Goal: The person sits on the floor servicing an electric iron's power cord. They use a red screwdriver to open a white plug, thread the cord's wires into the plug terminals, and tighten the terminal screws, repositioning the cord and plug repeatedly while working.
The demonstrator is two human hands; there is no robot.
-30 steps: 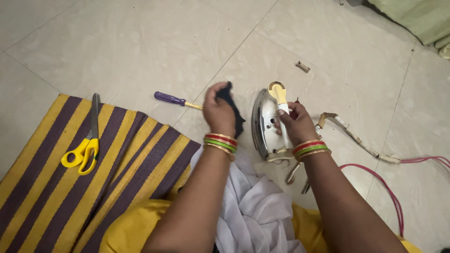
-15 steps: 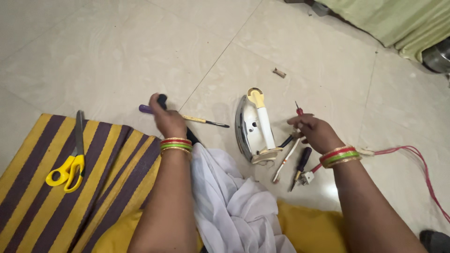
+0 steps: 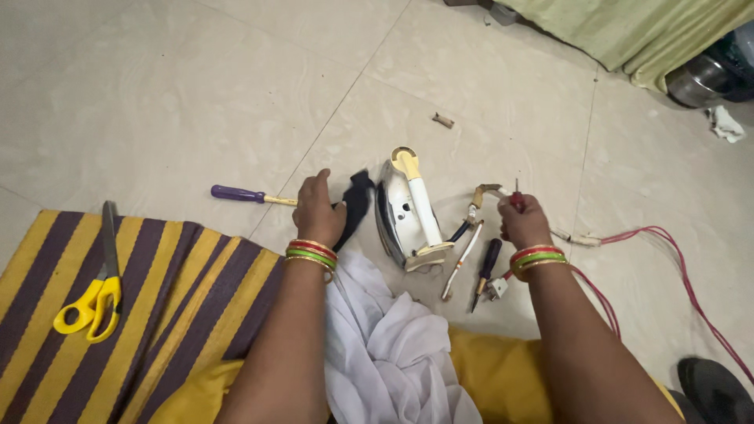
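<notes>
An old electric iron (image 3: pixel 406 213) with a cream handle lies on its side on the tiled floor. My left hand (image 3: pixel 317 209) is just left of it, closed on a black piece (image 3: pixel 356 202) that almost touches the iron's soleplate. My right hand (image 3: pixel 525 222) is right of the iron, gripping a small red-handled screwdriver (image 3: pixel 516 198) with its tip pointing up. A purple-handled screwdriver (image 3: pixel 240 194) lies on the floor left of my left hand. Between the iron and my right hand lie a black-handled screwdriver (image 3: pixel 487 263), a pale thin tool (image 3: pixel 460 267) and loose wire ends.
A red cord (image 3: pixel 670 253) with a white plug (image 3: pixel 496 289) runs off to the right. Yellow scissors (image 3: pixel 89 304) lie on a purple-and-yellow striped mat (image 3: pixel 181 290). White cloth (image 3: pixel 393 345) covers my lap. A green cloth (image 3: pixel 628 31) and a steel pot (image 3: pixel 699 78) are at the far right.
My left hand has moved from beside the purple screwdriver back toward the iron with the black piece. My right hand left the iron and now holds the red-handled screwdriver to its right.
</notes>
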